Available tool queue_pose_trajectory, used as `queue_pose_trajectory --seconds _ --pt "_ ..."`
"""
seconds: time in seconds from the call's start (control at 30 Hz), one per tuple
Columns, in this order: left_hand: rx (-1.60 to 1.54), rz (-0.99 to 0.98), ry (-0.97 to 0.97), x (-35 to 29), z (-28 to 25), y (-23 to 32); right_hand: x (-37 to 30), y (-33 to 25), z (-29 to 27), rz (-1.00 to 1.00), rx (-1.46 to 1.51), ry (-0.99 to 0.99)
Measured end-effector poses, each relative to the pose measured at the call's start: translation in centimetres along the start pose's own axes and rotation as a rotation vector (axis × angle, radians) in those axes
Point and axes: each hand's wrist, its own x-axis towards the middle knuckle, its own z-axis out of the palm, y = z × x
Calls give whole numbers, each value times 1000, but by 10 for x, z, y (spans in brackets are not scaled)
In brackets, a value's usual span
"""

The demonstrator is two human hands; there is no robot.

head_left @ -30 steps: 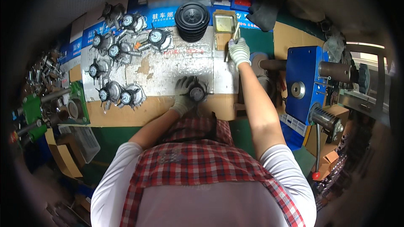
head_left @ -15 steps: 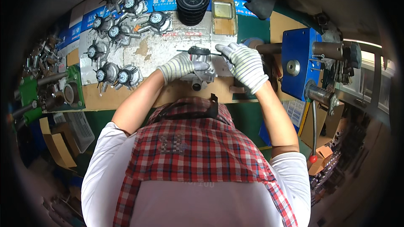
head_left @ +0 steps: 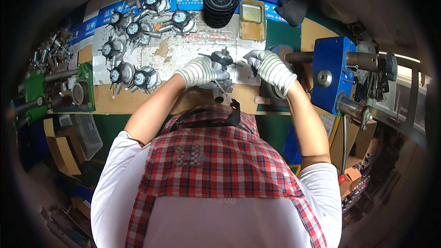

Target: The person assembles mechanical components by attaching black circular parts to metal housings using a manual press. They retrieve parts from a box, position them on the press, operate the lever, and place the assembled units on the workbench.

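Note:
In gloved fingers, my left hand (head_left: 197, 72) grips a small metal motor assembly (head_left: 219, 85) at the near middle of the bench. It has a dark top with thin black arms and a short pipe facing me. My right hand (head_left: 274, 70), in the same striped glove, hovers just to the right of it, apart from the part. Its fingers are curled, with something dark and small at the fingertips that I cannot make out. Several similar motor assemblies (head_left: 133, 31) with black-and-silver tops lie on the left side of the bench.
A stack of black ribbed discs (head_left: 220, 7) stands at the back, beside a shallow tray (head_left: 252, 27). To the right is a blue press (head_left: 328, 71) with a long lever. On the left sits a green clamp fixture (head_left: 85, 85), with metal parts (head_left: 48, 55) heaped behind it.
My right hand has drawn back to the right from the motor assembly it was touching. In my left hand the assembly has tilted, showing more of its top. The whole view has shifted slightly.

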Motion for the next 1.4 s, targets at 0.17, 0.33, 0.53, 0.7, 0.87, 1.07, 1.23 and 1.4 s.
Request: queue_pose_trajectory --seconds 0.17,0.33,0.53,0.7,0.87,1.07,1.23,1.4 --pt "105 -18 -5 2 -4 4 10 0 -1 141 256 -128" --pt "-335 -102 -18 15 19 -44 76 64 -1 248 5 295" --pt "-933 -111 81 -33 0 -42 158 113 25 625 -112 634" --pt "-1180 56 72 -66 -24 -38 187 105 36 775 -325 684" --pt "-1467 40 68 -73 -17 -52 179 33 1 -188 -274 1281" --pt "-448 8 306 -37 -5 -114 162 -54 -4 -498 -812 662" --pt "126 -91 728 -40 -24 -62 124 -90 -26 -341 -545 546" --pt "107 206 891 -42 -18 -32 1 -90 -15 -443 1110 590"
